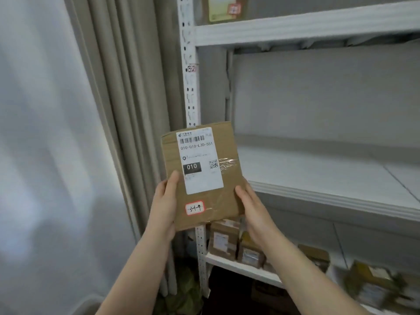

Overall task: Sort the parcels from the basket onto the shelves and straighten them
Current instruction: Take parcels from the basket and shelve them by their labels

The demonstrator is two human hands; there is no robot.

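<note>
I hold a flat brown cardboard parcel (229, 189) upright in front of the shelf unit, its face towards me. It carries a white shipping label with a barcode and "010", and a small red-framed sticker near its bottom. My left hand (164, 208) grips its left edge, thumb on the front. My right hand (252, 208) grips its right edge, thumb on the front too. Behind the parcel stands the white shelf post (190, 87). The middle shelf (329, 178) lies to the right with nothing on its visible part. The basket is out of view.
Several brown parcels (223, 241) stand on the lower shelf (241, 268), more at the lower right, blurred. One parcel (223, 7) sits on the top shelf (295, 28). Beige curtains (127, 110) hang left of the post.
</note>
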